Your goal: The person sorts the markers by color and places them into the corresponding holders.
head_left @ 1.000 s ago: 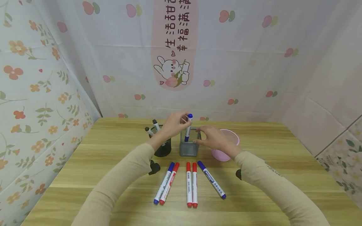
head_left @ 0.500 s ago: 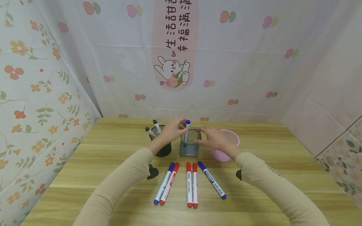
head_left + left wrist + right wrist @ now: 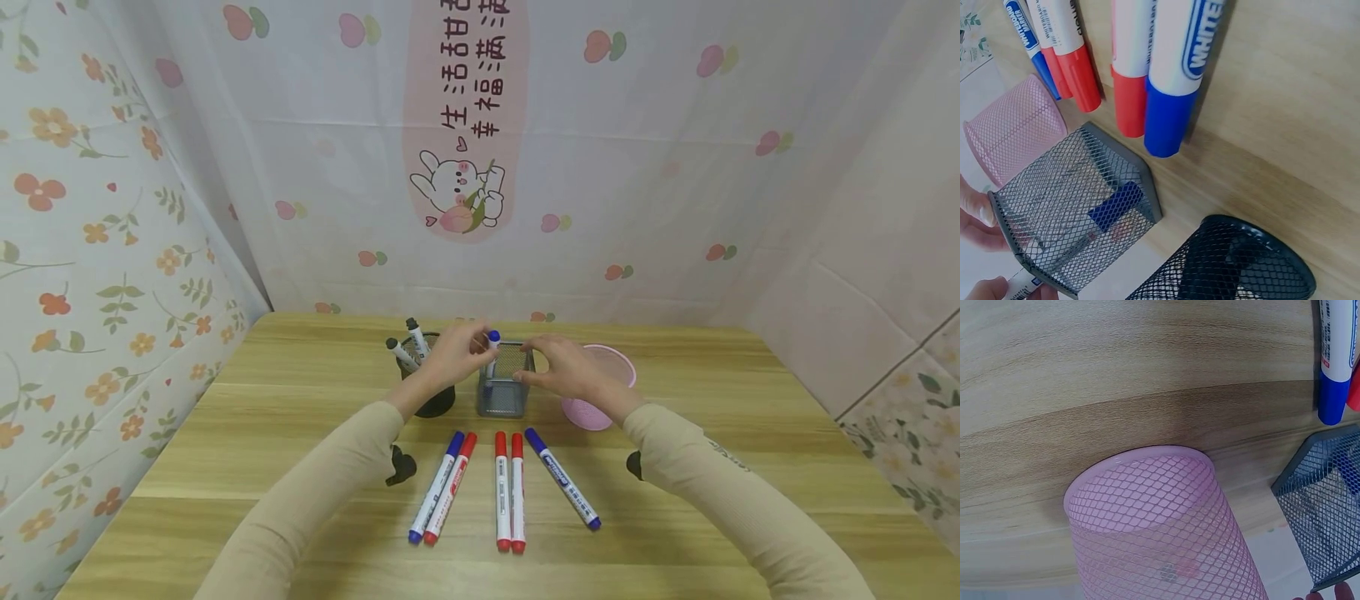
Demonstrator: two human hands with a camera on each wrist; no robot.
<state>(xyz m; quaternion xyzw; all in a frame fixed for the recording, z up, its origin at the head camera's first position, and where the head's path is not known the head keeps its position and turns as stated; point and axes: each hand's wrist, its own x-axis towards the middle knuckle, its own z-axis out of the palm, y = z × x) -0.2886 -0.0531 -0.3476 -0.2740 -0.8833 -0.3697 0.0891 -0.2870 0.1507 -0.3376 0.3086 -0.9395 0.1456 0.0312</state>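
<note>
My left hand (image 3: pixel 452 357) pinches a blue-capped whiteboard marker (image 3: pixel 493 343) near its top. The marker's lower part is inside the grey mesh pen holder (image 3: pixel 501 400), and in the left wrist view its blue end (image 3: pixel 1115 206) shows through the mesh close to the base. My right hand (image 3: pixel 562 367) grips the holder's right rim, thumb toward the front and fingers toward the back. To the left, partly behind my left hand and wrist, stands a round black mesh pen holder (image 3: pixel 435 404) with two black-capped markers (image 3: pixel 417 335) leaning in it.
A pink mesh pen holder (image 3: pixel 1160 531) stands just right of the grey one, partly behind my right hand. In front lie several markers: a blue one (image 3: pixel 435 487) beside a red one (image 3: pixel 452 487), a red pair (image 3: pixel 502 492), and a slanted blue one (image 3: pixel 562 477).
My left hand has lowered the blue marker further into the grey pen holder, moving slightly down and left. The right hand stays at the rim; the markers on the table have not moved.
</note>
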